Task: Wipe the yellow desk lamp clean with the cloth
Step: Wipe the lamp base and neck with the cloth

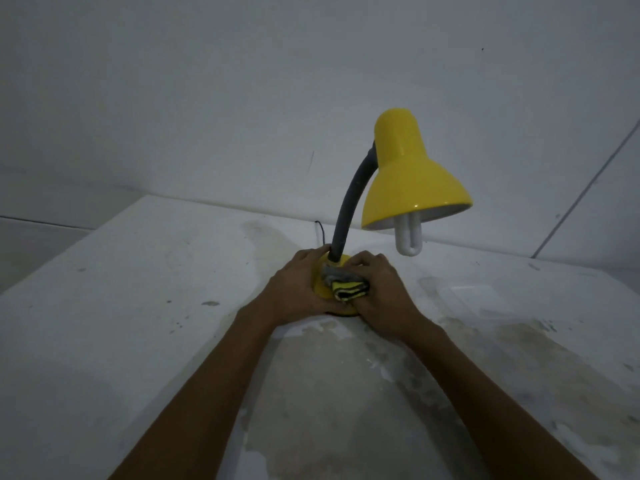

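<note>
The yellow desk lamp (412, 171) stands on a white table, its shade tilted right with a white bulb (409, 235) hanging out. A dark flexible neck (349, 202) curves down to the round yellow base (323, 291). My left hand (298, 289) grips the left side of the base, fingers curled round its rim near the neck. My right hand (379, 292) holds a folded yellow, grey and black cloth (346, 287) and presses it on top of the base. Much of the base is hidden under both hands.
The white table (138, 323) is stained and scuffed, with a worn patch near me. A thin black cord (78, 233) runs off the table's back edge behind the lamp. A plain white wall rises behind, and the table's left edge drops away.
</note>
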Motion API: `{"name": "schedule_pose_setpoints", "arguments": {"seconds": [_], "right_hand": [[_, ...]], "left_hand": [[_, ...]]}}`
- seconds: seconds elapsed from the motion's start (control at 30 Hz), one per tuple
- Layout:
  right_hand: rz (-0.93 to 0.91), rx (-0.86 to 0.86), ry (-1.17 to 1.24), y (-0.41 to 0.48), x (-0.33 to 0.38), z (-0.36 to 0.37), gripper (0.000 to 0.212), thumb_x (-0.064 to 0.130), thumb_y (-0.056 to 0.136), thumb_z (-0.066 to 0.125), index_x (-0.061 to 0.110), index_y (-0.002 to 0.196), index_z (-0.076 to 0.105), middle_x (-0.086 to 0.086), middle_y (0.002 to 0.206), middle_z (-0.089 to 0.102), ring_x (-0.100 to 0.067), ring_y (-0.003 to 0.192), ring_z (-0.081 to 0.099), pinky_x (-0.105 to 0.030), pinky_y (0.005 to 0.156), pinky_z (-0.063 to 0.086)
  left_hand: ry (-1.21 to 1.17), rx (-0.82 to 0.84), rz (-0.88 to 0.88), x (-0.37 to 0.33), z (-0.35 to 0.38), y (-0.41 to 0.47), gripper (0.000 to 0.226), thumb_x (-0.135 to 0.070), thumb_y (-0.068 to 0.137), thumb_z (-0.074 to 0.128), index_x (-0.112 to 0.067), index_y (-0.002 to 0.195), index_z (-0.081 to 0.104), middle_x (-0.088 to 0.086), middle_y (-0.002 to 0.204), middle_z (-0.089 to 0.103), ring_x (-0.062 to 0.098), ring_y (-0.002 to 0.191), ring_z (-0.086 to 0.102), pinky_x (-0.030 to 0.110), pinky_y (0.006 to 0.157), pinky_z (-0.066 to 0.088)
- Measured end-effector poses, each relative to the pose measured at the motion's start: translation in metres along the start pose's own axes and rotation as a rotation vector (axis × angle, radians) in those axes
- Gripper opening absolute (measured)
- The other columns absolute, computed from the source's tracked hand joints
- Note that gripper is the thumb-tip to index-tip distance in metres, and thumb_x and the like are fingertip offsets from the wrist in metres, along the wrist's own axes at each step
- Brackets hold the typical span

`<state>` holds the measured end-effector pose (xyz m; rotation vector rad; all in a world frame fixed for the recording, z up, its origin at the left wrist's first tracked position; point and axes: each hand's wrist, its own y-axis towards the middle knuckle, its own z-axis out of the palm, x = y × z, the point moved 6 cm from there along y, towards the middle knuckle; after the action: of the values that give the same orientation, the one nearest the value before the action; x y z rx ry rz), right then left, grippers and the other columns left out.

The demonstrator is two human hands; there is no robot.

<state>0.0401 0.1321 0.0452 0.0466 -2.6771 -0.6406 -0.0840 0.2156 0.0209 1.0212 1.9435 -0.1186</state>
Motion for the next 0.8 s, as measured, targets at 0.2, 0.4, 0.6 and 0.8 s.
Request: {"name": "schedule_pose_setpoints", "arguments": {"seconds": [0.2,0.4,0.6,0.8], "right_hand": [[-0.094,0.008,-0.012,0.001,0.006,-0.005,0.047,0.044,0.073,0.068,0.024,0.116,0.073,0.0,0.103,0.07,-0.022,0.087,0.058,-0.037,0.073,0.046],[0.124,-0.144,-0.082,-0.003,-0.046,-0.03,0.038,0.015,0.065,0.058,0.029,0.097,0.073,-0.004,0.083,0.066,-0.034,0.081,0.059,-0.047,0.065,0.051],[0.19,-0.248,-0.087,-0.006,-0.021,-0.028,0.029,0.03,0.085,0.059,0.019,0.104,0.077,-0.007,0.092,0.075,-0.027,0.083,0.068,-0.036,0.071,0.055],[-0.031,-0.137,-0.016,-0.006,0.011,-0.005,0.032,0.034,0.1,0.051,0.017,0.104,0.077,0.0,0.108,0.076,-0.013,0.088,0.068,-0.033,0.081,0.052]], "left_hand": [[-0.014,0.009,-0.01,0.007,0.001,0.0,0.109,-0.052,0.059,0.094,-0.039,0.152,0.037,-0.007,0.15,0.048,0.013,0.134,0.049,0.041,0.113,0.042],[0.041,0.037,-0.053,0.007,0.0,-0.001,0.11,-0.059,0.066,0.087,-0.04,0.156,0.027,-0.007,0.159,0.036,0.017,0.142,0.04,0.04,0.112,0.04],[0.024,0.042,-0.041,0.007,0.001,0.0,0.114,-0.065,0.059,0.086,-0.04,0.155,0.029,-0.007,0.158,0.039,0.016,0.14,0.042,0.039,0.111,0.04],[-0.021,0.033,-0.066,0.015,0.003,0.003,0.133,-0.078,0.046,0.079,-0.043,0.159,0.018,-0.005,0.161,0.038,0.016,0.145,0.039,0.047,0.117,0.038]]}}
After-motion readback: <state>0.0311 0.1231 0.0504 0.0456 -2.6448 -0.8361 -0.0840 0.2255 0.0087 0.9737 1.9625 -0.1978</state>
